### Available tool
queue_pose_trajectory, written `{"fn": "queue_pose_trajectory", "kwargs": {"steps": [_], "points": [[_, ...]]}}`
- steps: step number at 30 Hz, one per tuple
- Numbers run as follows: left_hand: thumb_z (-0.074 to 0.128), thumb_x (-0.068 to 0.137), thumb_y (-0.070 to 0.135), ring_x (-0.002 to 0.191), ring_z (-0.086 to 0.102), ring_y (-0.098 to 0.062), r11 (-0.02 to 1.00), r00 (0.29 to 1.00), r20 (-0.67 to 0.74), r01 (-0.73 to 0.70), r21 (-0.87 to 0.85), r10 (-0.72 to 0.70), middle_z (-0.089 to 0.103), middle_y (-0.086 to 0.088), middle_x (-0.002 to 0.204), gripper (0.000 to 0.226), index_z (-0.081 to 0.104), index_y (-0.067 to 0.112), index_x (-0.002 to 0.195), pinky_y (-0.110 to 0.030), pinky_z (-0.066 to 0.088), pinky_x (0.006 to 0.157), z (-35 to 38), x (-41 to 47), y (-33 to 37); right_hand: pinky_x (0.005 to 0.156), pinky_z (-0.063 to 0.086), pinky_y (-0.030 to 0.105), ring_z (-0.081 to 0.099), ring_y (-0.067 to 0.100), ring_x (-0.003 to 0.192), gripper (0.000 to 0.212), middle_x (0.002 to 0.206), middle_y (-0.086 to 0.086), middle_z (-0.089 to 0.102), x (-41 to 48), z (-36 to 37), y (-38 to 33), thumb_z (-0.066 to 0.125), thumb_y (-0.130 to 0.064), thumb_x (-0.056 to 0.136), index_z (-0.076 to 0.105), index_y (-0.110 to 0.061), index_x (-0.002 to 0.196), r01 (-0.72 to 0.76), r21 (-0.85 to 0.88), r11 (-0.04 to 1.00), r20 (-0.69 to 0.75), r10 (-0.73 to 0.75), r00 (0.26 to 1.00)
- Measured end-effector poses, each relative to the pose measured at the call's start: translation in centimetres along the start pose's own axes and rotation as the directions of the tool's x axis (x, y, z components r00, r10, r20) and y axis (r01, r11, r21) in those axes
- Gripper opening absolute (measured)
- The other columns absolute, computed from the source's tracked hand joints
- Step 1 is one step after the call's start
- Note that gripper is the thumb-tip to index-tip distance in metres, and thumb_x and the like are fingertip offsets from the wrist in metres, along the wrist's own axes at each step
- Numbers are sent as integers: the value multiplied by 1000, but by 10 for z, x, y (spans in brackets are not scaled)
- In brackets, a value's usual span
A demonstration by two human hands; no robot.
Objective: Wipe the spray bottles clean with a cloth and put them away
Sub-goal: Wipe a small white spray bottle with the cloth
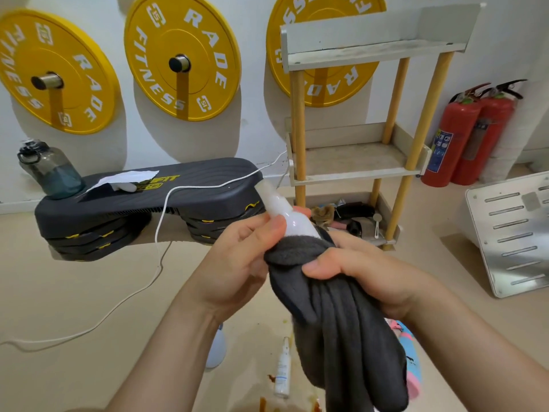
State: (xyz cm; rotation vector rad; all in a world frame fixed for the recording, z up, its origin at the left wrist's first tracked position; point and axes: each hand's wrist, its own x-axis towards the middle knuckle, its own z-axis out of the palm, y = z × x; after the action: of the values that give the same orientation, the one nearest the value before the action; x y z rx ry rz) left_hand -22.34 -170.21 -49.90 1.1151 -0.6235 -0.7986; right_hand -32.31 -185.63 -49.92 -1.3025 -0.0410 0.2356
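A: Position of the white spray bottle [285, 215]?
B: Raised at mid-frame, tilted with the nozzle end up and to the left, lower part wrapped in the dark grey cloth [341, 322].
A: State of the left hand [237, 263]?
B: Curled round the bottle's upper body, thumb laid against the near side.
A: And the right hand [356, 263]?
B: Clenched on the cloth, bunching it about the bottle's base, with long folds hanging below.
A: On the floor?
B: Second spray bottle [283, 370] below the hands, beside brown stains [271, 379]; standing or lying, impossible to tell. Behind, wooden shelf rack [356, 162] against the wall; to the left, black step platform [148, 197] crossed by a white cable [160, 233].
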Motion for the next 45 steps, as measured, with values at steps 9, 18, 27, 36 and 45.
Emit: {"fn": "queue_pose_trajectory", "kwargs": {"steps": [9, 18, 27, 36, 45], "points": [[69, 79, 37, 49, 43, -9, 866, 916, -296, -97, 491, 270, 54, 1, 55, 31, 70, 7, 70, -15, 34, 48, 11, 6, 15, 73, 54, 43, 62, 16, 82, 43, 91, -9, 63, 4, 19, 3, 68, -36, 72, 46, -28, 108, -61, -887, 458, -263, -393, 881], [77, 73, 56, 67, 58, -6, 859, 958, 175, -282, 428, 228, 66, 8, 76, 37, 75, 23, 88, -15, 47, 61, -15, -3, 25, 75, 56, 36, 67, 18, 82, 30, 86, 4, 68, -4, 9, -15, 76, -18, 64, 65, -17, 92, 15, -535, 844, 6, -15, 1000], [37, 86, 79, 46, 44, -14, 247, 919, -220, 142, 959, 327, 47, -2, 43, 81, 56, 9, 50, -29, 32, 50, -5, -4, 34, 65, 51, 35, 55, 10, 74, 41, 86, -11, 56, 0, 31, 1, 70, -43, 75, 42, -31, 102, -62, -973, 221, -152, -417, 896], [77, 74, 36, 60, 69, -16, 525, 975, -77, -45, 850, 208, 72, -3, 66, 10, 78, 25, 73, -24, 54, 57, -5, -13, 36, 75, 57, 34, 64, 12, 78, 36, 84, -5, 65, -7, -3, -2, 81, -13, 70, 60, -30, 94, -72, -751, 656, -129, -40, 991], [67, 83, 43, 64, 66, -16, 712, 986, -148, 46, 701, 82, 72, -4, 74, 30, 75, 17, 97, -22, 52, 58, -15, -14, 40, 71, 54, 23, 60, 7, 86, 38, 84, -15, 60, -12, -1, -2, 80, -18, 72, 56, -36, 95, -152, -802, 577, -223, -53, 973]]}}
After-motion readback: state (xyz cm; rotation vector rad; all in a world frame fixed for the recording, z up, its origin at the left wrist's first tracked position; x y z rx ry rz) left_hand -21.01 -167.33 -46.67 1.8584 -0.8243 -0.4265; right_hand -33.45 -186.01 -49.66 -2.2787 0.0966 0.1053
